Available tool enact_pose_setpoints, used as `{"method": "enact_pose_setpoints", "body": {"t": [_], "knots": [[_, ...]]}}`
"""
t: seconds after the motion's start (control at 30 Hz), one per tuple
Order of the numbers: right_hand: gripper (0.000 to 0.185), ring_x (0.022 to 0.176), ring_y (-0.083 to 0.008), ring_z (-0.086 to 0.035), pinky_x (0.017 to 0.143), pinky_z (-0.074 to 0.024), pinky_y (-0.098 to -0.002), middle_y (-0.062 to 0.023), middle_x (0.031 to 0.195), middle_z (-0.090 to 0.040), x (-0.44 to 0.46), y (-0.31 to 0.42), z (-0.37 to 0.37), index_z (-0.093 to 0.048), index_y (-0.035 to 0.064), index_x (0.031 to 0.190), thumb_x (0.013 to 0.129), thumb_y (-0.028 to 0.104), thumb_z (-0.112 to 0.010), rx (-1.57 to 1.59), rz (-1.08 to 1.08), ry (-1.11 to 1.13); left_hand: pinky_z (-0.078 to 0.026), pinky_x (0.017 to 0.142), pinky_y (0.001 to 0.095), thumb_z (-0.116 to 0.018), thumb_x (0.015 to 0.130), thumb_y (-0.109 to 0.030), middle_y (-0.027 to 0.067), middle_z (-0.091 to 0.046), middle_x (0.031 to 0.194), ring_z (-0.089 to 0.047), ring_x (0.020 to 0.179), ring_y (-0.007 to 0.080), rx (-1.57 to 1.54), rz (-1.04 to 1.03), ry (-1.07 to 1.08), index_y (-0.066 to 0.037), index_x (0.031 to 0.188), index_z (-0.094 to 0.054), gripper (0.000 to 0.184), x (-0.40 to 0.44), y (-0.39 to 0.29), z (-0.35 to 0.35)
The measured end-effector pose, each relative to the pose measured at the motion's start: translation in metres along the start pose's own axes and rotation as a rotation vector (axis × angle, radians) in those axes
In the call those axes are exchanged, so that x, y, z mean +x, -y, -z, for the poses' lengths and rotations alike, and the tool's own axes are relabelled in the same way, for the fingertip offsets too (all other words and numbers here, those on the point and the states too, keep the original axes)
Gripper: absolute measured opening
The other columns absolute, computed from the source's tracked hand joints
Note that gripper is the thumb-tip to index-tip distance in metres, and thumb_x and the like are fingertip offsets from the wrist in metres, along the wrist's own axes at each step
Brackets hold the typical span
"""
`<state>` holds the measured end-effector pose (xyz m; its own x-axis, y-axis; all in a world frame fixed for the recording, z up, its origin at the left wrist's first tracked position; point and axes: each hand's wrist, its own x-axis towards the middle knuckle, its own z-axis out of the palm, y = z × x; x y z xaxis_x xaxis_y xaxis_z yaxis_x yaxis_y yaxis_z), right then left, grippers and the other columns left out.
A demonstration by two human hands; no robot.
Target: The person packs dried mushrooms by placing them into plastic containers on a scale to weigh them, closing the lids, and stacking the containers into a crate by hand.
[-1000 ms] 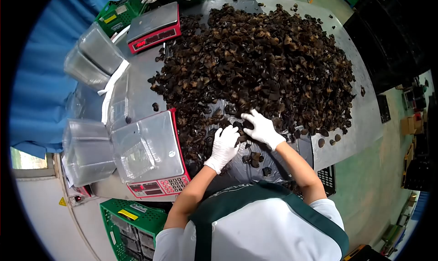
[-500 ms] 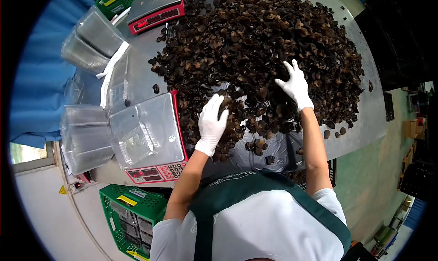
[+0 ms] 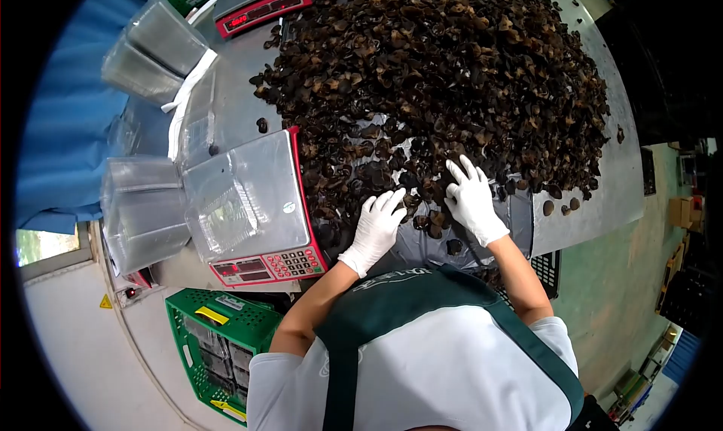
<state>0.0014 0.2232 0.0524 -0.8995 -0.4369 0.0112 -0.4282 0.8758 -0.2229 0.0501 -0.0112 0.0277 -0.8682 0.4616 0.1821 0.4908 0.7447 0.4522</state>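
A wide heap of dark wood ear mushrooms (image 3: 452, 69) spreads over the table. In a white glove, my left hand (image 3: 376, 231) lies at the near edge of the heap, fingers stretched forward and thumb apart, touching loose pieces. My right hand (image 3: 477, 205), also gloved, rests to its right with fingers spread over the near side of the mushrooms. Between the hands lie a few loose mushroom pieces (image 3: 433, 221) on grey plastic sheeting (image 3: 414, 254). Neither hand visibly holds anything, though the fingertips partly blend into the heap.
A red-framed scale (image 3: 282, 265) stands left of my left hand, with clear plastic on its plate. Another scale (image 3: 263, 10) is farther back. Stacks of clear plastic packaging (image 3: 143, 212) line the left side. Below the table's left end sits a green crate (image 3: 184, 310) with packed contents.
My right hand has drawn back towards my body from deeper in the heap. My left hand has shifted right and nearer, so the hands are closer together. The view has shifted slightly.
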Motion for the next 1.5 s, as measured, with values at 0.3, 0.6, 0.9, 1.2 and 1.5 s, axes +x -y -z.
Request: {"method": "enact_pose_setpoints", "body": {"t": [0.3, 0.6, 0.9, 1.2, 1.5], "knots": [[0.034, 0.121, -0.0378, -0.046, 0.097, -0.0403, -0.0457, -0.0180, 0.129, -0.052, 0.024, -0.016, 0.005, -0.063, 0.0052, 0.097, 0.069, 0.020, -0.076, 0.120, -0.167, -0.357, -0.050, 0.085, 0.0340, -0.060, 0.078, 0.002, 0.0093, -0.057, 0.125, -0.058, 0.101, 0.0269, -0.223, 0.193, -0.361, -0.008, 0.108, -0.064, 0.031, -0.003, 0.010, 0.027], [0.041, 0.125, -0.0336, -0.043, 0.102, -0.0369, -0.0430, -0.0196, 0.137, -0.045, 0.018, 0.046, -0.019, -0.067, 0.0063, 0.100, 0.079, 0.042, -0.066, 0.157, 0.107, 0.237, -0.028, 0.105, 0.0501, -0.074, 0.072, -0.029, 0.0170, -0.038, 0.142, -0.035, 0.131, 0.0344, 0.073, 0.279, -0.006, -0.012, 0.123, -0.055, 0.057, 0.013, 0.018, 0.007], [0.035, 0.093, -0.0299, -0.064, 0.080, -0.0510, -0.0395, -0.0109, 0.098, -0.068, 0.102, -0.044, 0.001, -0.064, 0.0127, 0.110, 0.081, 0.032, -0.065, 0.359, -0.417, -0.319, -0.045, 0.086, 0.0369, -0.056, 0.082, -0.001, 0.0087, -0.057, 0.123, -0.056, 0.105, 0.0267, -0.177, 0.070, -0.182, -0.008, 0.114, -0.060, 0.033, 0.005, 0.007, 0.015], [0.018, 0.084, -0.0301, -0.064, 0.075, -0.0503, -0.0401, -0.0097, 0.087, -0.068, 0.119, -0.052, -0.005, -0.068, 0.0107, 0.089, 0.080, 0.025, -0.063, 0.351, -0.464, -0.315, -0.046, 0.089, 0.0368, -0.056, 0.082, 0.001, 0.0100, -0.058, 0.122, -0.057, 0.104, 0.0287, -0.240, 0.128, -0.249, -0.006, 0.112, -0.062, 0.032, 0.009, 0.008, 0.022], [0.015, 0.064, -0.0066, -0.059, 0.058, -0.0458, -0.0217, -0.0002, 0.074, -0.067, 0.049, -0.069, 0.042, -0.069, 0.0038, 0.088, 0.082, 0.018, -0.070, 1.191, -0.611, -0.461, -0.042, 0.094, 0.0377, -0.064, 0.078, -0.006, 0.0110, -0.054, 0.128, -0.052, 0.112, 0.0295, -0.179, 0.173, -0.198, -0.007, 0.118, -0.059, 0.041, 0.009, 0.010, 0.016]]}}
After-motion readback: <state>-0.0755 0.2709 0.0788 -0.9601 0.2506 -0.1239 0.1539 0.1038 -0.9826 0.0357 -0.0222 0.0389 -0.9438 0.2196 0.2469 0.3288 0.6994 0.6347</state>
